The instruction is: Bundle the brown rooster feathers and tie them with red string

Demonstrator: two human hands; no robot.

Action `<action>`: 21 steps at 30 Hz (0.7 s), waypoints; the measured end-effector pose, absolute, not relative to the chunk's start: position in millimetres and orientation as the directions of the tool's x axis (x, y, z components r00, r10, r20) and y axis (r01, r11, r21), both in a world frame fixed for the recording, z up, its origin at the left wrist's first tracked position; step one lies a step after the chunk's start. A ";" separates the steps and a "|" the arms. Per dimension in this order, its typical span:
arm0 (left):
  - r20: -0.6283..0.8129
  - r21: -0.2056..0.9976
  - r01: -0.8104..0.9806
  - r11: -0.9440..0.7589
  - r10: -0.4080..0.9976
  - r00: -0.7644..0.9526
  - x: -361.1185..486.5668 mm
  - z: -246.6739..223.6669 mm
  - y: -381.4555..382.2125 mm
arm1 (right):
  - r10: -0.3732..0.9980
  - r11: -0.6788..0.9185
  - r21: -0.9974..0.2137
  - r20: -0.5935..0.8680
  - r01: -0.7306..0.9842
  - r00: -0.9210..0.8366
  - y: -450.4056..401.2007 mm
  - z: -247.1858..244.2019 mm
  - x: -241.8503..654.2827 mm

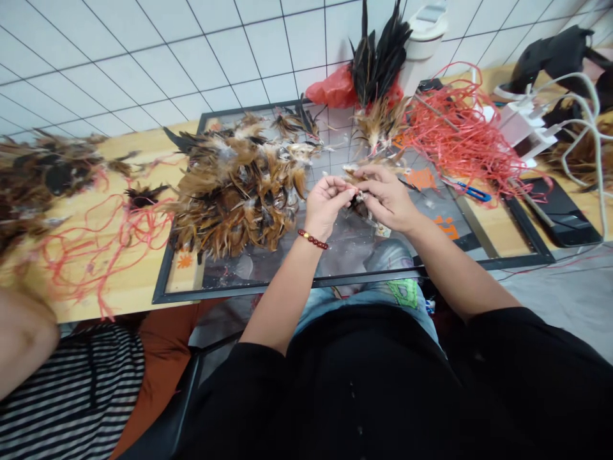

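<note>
Both hands meet over the black-framed glass panel (pixel 268 287). My left hand (pixel 328 201), with a beaded bracelet (pixel 313 239) at its wrist, pinches at the quill end of a small feather bundle (pixel 358 199). Around the same bundle my right hand (pixel 387 197) is closed, thumb and fingers bent; its palm hides most of the feathers. A speck of red shows between the fingertips, too small to make out. Left of the hands lies a big heap of brown feathers (pixel 239 191). Just beyond them rests a bunch of light brown feathers (pixel 380 124).
Tangled red plastic strings (pixel 460 137) lie at right, near a blue cutter (pixel 472 191), a phone (pixel 565 214) and white chargers (pixel 527 128). Long black feathers (pixel 378 57) stand at the back on a red bag (pixel 332 87). Someone in a striped top (pixel 71 390) sits at left.
</note>
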State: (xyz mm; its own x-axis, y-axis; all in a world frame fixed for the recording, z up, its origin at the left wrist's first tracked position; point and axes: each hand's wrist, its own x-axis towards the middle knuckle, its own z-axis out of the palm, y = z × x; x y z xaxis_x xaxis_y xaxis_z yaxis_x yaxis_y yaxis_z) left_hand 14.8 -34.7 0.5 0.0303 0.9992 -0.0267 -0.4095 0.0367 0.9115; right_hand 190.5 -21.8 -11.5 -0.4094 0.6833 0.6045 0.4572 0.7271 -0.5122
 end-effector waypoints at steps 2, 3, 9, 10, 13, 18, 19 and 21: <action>0.099 0.944 -0.311 -0.108 0.994 -0.045 16.1 -4.3 -32.6 | 0.734 0.679 -0.596 0.557 0.427 -0.389 -22.8 -9.8 188.6; 0.152 0.953 -0.252 -0.167 0.985 -0.077 16.7 -6.5 -31.8 | 0.770 0.637 -0.657 0.523 0.403 -0.365 -23.0 -9.3 187.3; 0.295 0.951 -0.048 -0.305 0.945 -0.142 19.9 -14.9 -31.7 | 0.933 0.323 -0.936 0.290 0.140 -0.212 -17.8 -13.8 179.4; 0.302 0.950 -0.039 -0.310 0.943 -0.142 20.4 -15.6 -31.9 | 0.940 0.294 -0.948 0.265 0.121 -0.214 -17.2 -14.7 178.4; 0.295 0.951 -0.046 -0.305 0.944 -0.151 21.3 -16.9 -31.6 | 0.947 0.282 -0.953 0.258 0.112 -0.190 -17.4 -15.4 176.2; 0.194 0.973 -0.097 -0.207 0.972 -0.134 21.8 -19.5 -29.8 | 0.944 0.315 -0.938 0.294 0.146 -0.147 -20.2 -11.2 175.4; 0.177 0.976 -0.105 -0.191 0.976 -0.127 22.2 -20.0 -30.0 | 0.942 0.322 -0.935 0.300 0.152 -0.150 -20.4 -10.4 175.9; 0.169 0.977 -0.112 -0.183 0.977 -0.128 23.4 -20.8 -31.2 | 0.934 0.342 -0.927 0.316 0.156 -0.168 -20.3 -9.5 177.3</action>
